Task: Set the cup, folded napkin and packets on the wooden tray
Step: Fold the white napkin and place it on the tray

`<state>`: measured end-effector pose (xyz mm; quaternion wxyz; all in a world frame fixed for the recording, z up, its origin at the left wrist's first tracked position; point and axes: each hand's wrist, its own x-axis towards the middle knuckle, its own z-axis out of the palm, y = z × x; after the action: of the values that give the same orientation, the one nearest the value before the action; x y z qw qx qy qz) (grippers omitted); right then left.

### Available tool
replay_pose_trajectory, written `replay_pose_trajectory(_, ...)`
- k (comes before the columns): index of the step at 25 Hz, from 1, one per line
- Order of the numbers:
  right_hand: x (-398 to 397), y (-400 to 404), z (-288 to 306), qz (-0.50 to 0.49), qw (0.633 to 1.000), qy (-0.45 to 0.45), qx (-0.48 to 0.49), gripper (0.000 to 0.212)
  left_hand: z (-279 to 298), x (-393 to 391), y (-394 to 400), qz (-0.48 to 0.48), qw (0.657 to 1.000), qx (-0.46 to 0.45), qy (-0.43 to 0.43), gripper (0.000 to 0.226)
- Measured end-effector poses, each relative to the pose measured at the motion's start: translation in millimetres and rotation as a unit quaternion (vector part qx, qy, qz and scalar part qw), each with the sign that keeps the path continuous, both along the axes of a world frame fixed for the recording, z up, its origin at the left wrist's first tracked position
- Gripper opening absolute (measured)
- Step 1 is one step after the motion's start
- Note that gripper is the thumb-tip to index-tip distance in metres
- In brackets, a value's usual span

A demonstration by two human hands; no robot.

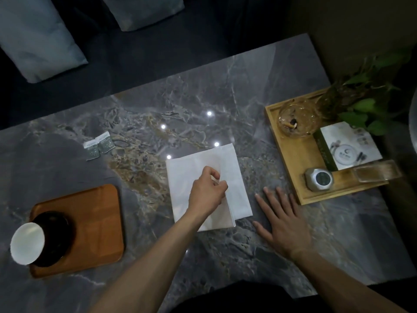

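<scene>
Pinching a flap of the white napkin (203, 190) at frame centre, the left hand (208, 190) seems mid-fold, while the right hand (281, 219) lies flat and empty, fingers spread, on the marble table (225, 109) just beside it, probably for steadiness. At lower left the cup (27, 242) already stands on the wooden tray (94, 222); farther up, two packets (98, 147) wait on the table, well apart from it.

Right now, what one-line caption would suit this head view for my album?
Left hand pinches the white napkin on the marble table; the cup waits on the wooden tray.
</scene>
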<state>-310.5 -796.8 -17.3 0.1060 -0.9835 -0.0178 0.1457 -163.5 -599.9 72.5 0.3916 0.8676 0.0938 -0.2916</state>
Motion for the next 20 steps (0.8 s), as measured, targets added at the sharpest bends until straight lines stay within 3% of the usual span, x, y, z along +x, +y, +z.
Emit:
replay_pose_trajectory(11,-2.6,-1.6,-5.2,0.012,0.999,-0.034,0.005,0.069,-22.5,3.6,-35.5,0.007,1.000,0.021,0.014,0.017)
replay_pose_trajectory(20,-3.7,-0.7,-8.9,0.017,0.998,-0.053,0.001,0.068,-37.7,2.0,-47.3,-0.028,0.995,0.101,0.002,0.021)
